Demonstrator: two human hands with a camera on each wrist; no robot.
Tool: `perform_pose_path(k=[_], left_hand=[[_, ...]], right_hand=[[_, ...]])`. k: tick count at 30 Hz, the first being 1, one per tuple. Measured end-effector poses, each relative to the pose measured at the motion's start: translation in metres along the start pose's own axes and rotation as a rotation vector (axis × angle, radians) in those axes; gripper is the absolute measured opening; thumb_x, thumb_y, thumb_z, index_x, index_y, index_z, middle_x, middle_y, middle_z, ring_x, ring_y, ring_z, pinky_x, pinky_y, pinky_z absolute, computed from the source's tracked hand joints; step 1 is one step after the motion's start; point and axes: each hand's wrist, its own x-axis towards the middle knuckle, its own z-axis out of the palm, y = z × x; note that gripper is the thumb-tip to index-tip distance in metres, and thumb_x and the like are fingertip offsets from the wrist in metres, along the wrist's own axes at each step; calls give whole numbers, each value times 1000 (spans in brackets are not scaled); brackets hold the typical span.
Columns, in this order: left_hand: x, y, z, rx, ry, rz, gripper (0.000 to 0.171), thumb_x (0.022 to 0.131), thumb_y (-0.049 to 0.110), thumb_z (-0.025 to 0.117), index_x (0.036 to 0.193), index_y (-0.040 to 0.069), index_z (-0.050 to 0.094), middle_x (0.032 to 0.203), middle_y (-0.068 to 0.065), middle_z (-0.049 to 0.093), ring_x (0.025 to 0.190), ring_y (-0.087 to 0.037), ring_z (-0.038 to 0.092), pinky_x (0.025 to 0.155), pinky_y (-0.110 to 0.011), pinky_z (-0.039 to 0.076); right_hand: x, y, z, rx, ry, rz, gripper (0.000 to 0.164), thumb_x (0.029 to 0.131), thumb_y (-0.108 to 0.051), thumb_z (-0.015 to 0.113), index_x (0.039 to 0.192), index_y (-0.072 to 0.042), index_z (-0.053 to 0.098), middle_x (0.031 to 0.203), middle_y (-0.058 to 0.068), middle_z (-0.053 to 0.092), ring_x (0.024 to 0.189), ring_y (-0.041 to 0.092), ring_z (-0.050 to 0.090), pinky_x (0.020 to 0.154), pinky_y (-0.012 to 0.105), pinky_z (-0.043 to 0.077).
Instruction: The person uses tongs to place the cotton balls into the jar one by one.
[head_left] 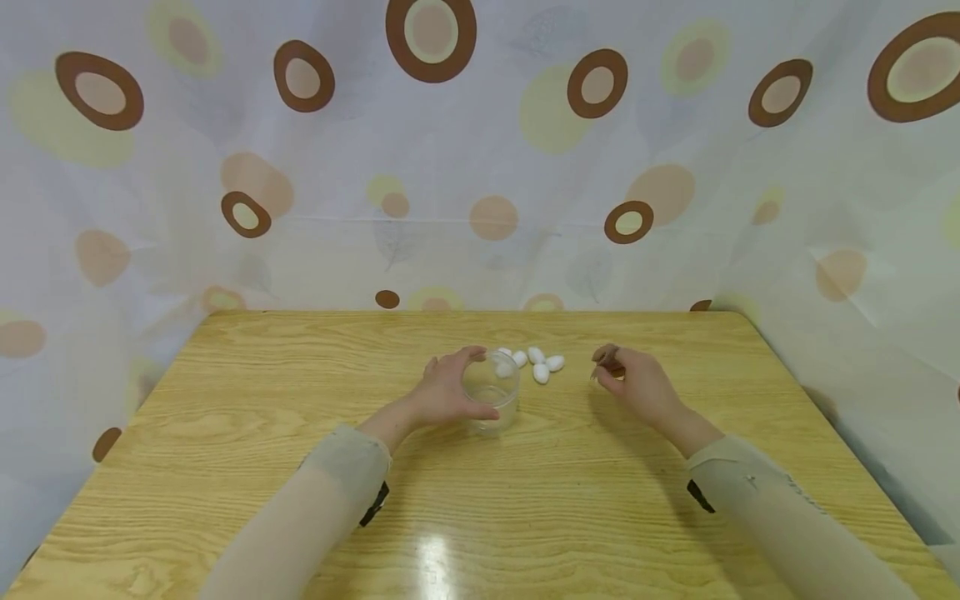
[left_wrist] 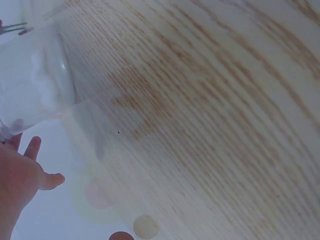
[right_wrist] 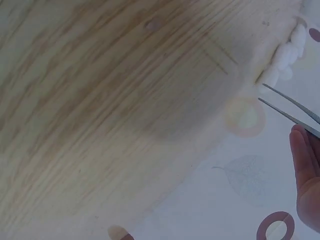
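My left hand point(head_left: 441, 395) holds a clear round plastic container point(head_left: 493, 412), its thumb on the near side and fingers at the far side. In the left wrist view the container point(left_wrist: 30, 80) shows at the left edge. To the right of it, my right hand point(head_left: 641, 387) grips metal tweezers point(right_wrist: 281, 112) above the table. Their tips are apart with nothing between them. White cotton balls point(head_left: 541, 372) lie between the container and the right hand. More white balls show at the container's far rim; whether they are inside or behind it I cannot tell.
The wooden table point(head_left: 480, 508) runs back to a patterned sheet point(head_left: 330, 158) that hangs behind it and along both sides. Both forearms, in light sleeves, reach in from the front edge.
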Motion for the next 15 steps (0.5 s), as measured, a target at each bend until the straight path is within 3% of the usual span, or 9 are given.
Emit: perform_pose_path(k=[3,9,12,15], left_hand=[[0,0,0,-6,-4,-7,94,70,35,81,145,11,30,143,-6,44,135,-31,33,113,-56,-4],[1,-2,1,-12,-5,-14,93,71,34,81,145,12,29,144,-5,43,136,-31,32,114,-56,-4],[2,-2,1,-14,-4,-15,93,72,34,80,146,12,29,144,-5,42,136,-31,32,114,-56,-4],[2,-2,1,-15,-7,-17,93,72,35,80,146,12,29,145,-4,42,136,-31,32,114,-55,-4]], right_hand=[[2,3,-3,147,33,121,14,93,-10,56,97,2,63,96,20,67,83,27,66,72,34,54],[7,10,-15,652,54,360,22,93,-11,57,99,9,56,75,-3,68,70,3,67,69,21,55],[8,12,-18,846,65,461,15,91,-11,60,95,4,56,71,-8,68,67,5,69,67,21,55],[9,13,-19,949,81,522,10,90,-9,61,92,-1,57,70,-6,70,65,7,69,66,22,56]])
